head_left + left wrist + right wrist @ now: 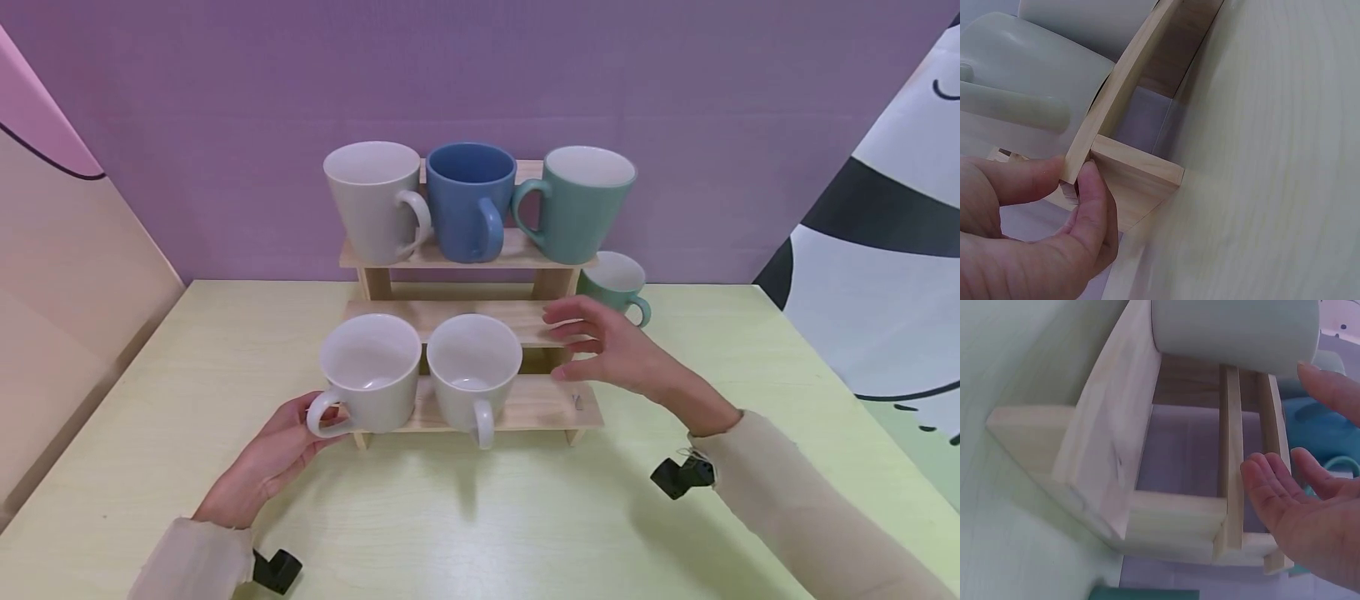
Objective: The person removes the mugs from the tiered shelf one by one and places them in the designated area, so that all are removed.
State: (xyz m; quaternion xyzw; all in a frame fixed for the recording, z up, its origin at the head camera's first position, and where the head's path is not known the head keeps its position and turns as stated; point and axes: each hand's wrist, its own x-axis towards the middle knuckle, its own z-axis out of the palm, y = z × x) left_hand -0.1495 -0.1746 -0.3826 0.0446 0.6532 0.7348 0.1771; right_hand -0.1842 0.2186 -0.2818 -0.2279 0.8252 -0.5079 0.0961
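Observation:
My left hand (281, 446) pinches the left end of the bottom shelf of a three-tier wooden rack (543, 400), thumb above the board (1107, 103) and fingers beneath it. Beside that hand a white mug (382, 400) stands on this shelf, handle toward the front left. A second white mug (472, 379) stands to its right, handle facing forward. My right hand (618, 350) hovers at the rack's right end, by the middle shelf, fingers apart and palm turned inward. Nothing is in its grasp; in the right wrist view its fingertips (1260, 469) overlap the middle shelf's edge.
On the top shelf stand a light grey mug (371, 208), a blue mug (461, 208) and a green mug (588, 208). Another green mug (615, 279) stands on the table (465, 533) behind the rack's right side. A purple backdrop (480, 75) rises behind.

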